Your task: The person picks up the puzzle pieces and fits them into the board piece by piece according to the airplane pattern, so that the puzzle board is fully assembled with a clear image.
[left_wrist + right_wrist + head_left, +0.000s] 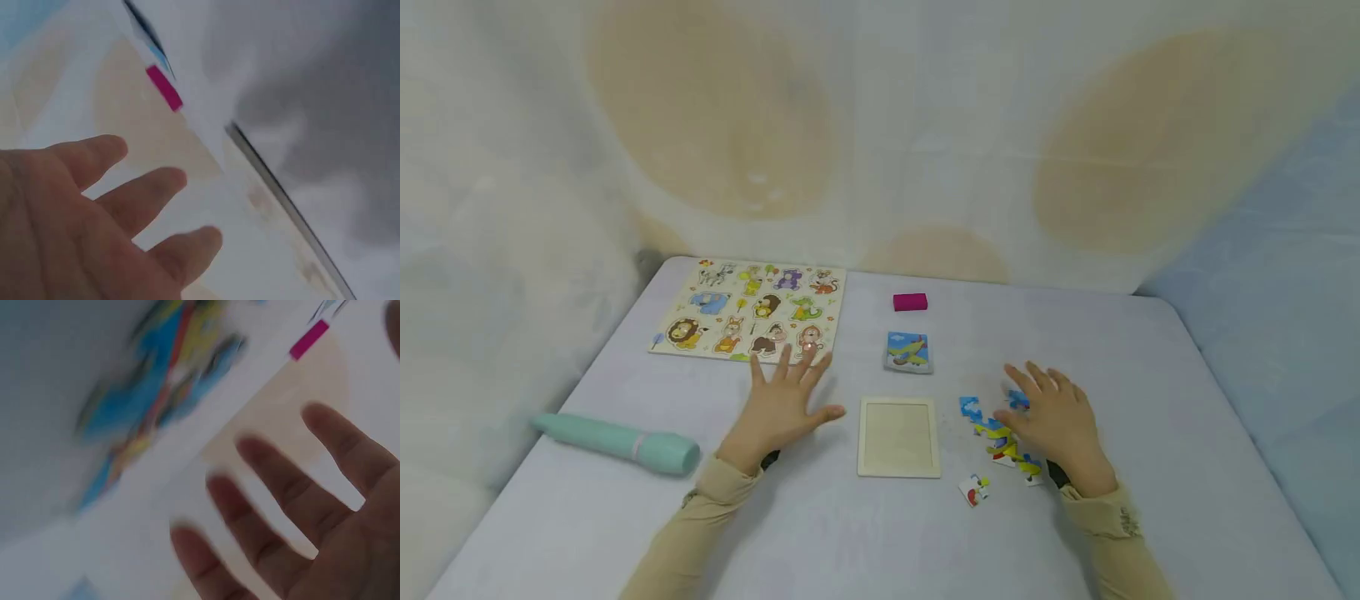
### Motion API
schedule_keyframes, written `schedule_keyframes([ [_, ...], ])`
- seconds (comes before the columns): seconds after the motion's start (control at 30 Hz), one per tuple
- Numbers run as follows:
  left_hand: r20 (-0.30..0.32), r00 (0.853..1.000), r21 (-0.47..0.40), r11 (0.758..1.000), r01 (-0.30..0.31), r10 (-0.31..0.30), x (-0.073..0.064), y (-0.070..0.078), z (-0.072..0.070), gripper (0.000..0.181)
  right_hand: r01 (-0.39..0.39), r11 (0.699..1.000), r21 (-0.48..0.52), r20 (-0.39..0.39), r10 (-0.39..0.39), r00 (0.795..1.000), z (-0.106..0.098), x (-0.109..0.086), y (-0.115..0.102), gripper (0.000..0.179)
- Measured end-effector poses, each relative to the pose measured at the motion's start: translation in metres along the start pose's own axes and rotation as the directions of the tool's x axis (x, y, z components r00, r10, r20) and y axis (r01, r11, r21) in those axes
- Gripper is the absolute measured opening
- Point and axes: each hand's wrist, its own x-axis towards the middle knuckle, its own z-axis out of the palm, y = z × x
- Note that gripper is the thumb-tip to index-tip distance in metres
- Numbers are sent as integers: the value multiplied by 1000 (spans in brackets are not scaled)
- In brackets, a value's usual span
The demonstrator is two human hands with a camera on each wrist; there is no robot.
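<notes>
My left hand [784,406] has its fingers spread and holds nothing; its fingertips overlap the near edge of the animal puzzle board [745,310] in the head view. To the right, my right hand [1054,421] hovers with fingers apart over or beside loose jigsaw pieces [1002,443], partly covering a blue one. Another jigsaw piece [974,490] lies nearer the front. Between the hands sits a pale square puzzle frame [899,438] with a bare inside. Behind it is a small picture card [908,352] of a yellow-green airplane. Both wrist views show bare, outstretched fingers.
A magenta block [910,302] lies near the table's back edge. At the left, a mint-green tapered stick [617,442] with a thick rounded end rests on the white table [880,550]. Spotted curtains [940,150] hang behind and around the table.
</notes>
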Motion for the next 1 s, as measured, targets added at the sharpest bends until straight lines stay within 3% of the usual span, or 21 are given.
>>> schedule_keyframes([
  [0.13, 160, 981, -132, 987, -92, 112, -3, 24, 13, 90, 22, 986, 168, 83, -36, 996, 10, 13, -12, 52],
  [0.2, 195, 968, -165, 978, -128, 159, -4, 32, 18, 93, 5, 971, 241, 118, -35, 992, 12, 18, -18, 46],
  [0.5, 173, 958, -145, 968, -206, 230, -12, 45, 29, 112, -36, 927, 372, 213, -48, 976, 9, 32, -42, 21],
  [0.6, 175, 955, -149, 965, -215, 240, -11, 47, 30, 114, -56, 873, 484, 237, -70, 969, 4, 39, -56, 14],
  [0.7, 172, 955, -151, 965, -216, 241, -8, 50, 30, 114, -75, 797, 600, 279, -121, 953, 5, 49, -75, 12],
  [0.8, 186, 955, -156, 967, -202, 229, -5, 52, 28, 116, -104, 755, 647, 332, -156, 930, 13, 57, -95, 12],
  [0.9, 203, 953, -160, 967, -196, 226, -4, 53, 28, 118, -123, 752, 648, 366, -165, 916, 21, 62, -112, 12],
  [1.0, 210, 950, -169, 966, -197, 231, -2, 54, 29, 117, -135, 764, 631, 372, -145, 917, 26, 63, -123, 11],
])
